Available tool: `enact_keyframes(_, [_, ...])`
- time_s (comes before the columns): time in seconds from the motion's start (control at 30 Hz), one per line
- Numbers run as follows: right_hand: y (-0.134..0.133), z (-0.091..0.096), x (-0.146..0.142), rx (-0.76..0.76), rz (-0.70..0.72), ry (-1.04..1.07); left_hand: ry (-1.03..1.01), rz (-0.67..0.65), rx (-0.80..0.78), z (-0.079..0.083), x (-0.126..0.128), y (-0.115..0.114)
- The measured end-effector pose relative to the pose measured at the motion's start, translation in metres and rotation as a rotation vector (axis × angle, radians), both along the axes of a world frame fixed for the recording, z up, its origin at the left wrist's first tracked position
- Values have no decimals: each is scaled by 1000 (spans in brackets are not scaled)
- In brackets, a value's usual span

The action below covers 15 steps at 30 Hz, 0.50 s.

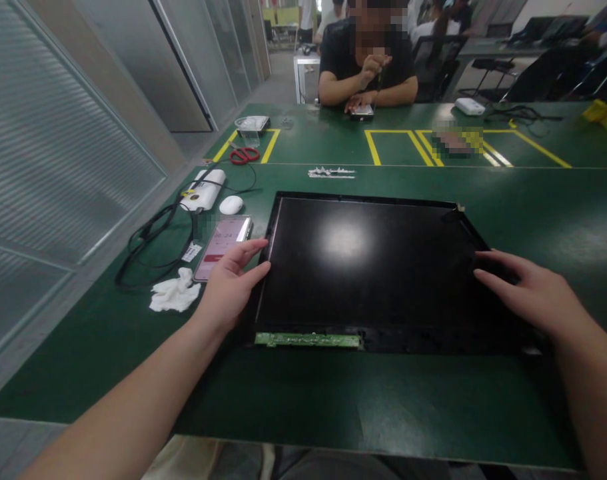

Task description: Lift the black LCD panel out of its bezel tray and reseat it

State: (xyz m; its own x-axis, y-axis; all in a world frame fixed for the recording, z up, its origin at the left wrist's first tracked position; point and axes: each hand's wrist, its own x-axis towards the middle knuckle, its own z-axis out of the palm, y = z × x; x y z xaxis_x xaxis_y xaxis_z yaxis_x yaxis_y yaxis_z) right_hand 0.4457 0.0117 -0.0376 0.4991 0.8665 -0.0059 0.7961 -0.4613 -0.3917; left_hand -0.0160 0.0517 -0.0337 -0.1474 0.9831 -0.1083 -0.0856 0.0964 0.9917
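Observation:
A black LCD display panel lies screen side up in front of me, with a light reflected on its glossy face. Along its near left edge runs a narrow green circuit board. My left hand holds the panel's left edge, thumb and fingertips pressed against the frame. At the opposite edge, my right hand grips the frame, its thumb over the rim; some of its fingers are hidden. A small light-coloured piece sits at the far right corner of the panel.
On the left are a phone, crumpled tissue, a white oval case, a white device, black cable and red scissors. White strips lie beyond the panel. A person sits across the green table.

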Motion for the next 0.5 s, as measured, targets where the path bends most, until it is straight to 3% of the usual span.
enact_keyframes(0.5, [-2, -1, 2, 2, -27, 24, -281, 131, -98, 7, 10, -2])
